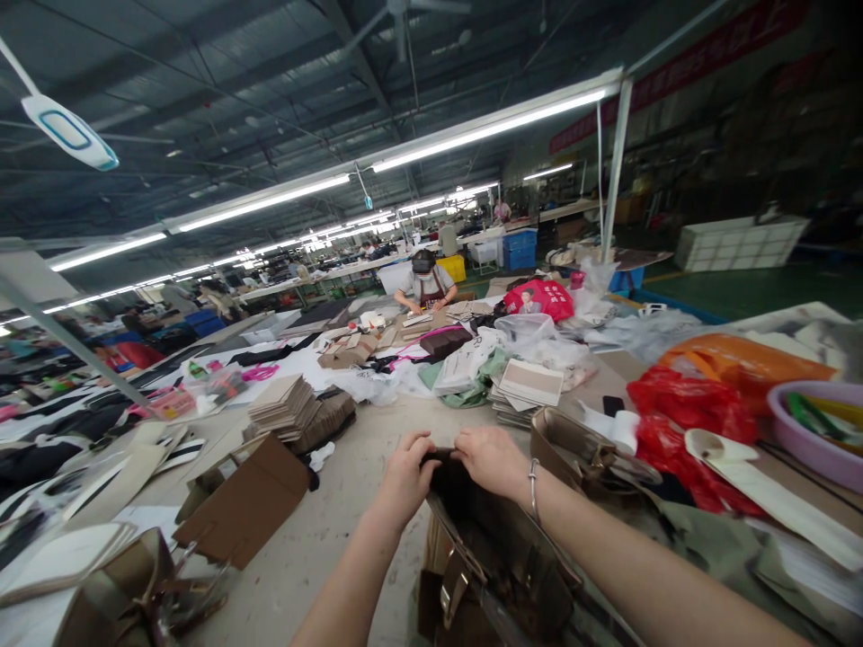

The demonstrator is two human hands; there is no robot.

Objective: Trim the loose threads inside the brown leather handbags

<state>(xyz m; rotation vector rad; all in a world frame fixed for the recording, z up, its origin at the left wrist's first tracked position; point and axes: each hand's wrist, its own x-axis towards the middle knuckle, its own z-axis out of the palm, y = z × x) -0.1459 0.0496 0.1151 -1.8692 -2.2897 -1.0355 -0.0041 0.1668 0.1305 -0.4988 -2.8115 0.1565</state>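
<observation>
A brown handbag (pixel 502 557) stands in front of me at the table's near side, its mouth spread and its inside dark. My left hand (pixel 409 472) is closed on the far end of its rim, thumb and fingers pinching the edge. Close beside it, my right hand (pixel 493 458) grips the same rim, with a bracelet on the wrist. A buckle tab (pixel 454 589) shows on the bag's near left side. Just right of my right hand sits another brown bag (pixel 563 442), partly hidden by my forearm.
Left lie a brown boxy bag (pixel 246 499), another brown bag (pixel 121 593) and stacked brown panels (pixel 287 409). Ahead is a stack of light cards (pixel 529 386). Right are red plastic bags (pixel 694 422) and a purple basin (pixel 822 431). A person (pixel 426 283) works across the table.
</observation>
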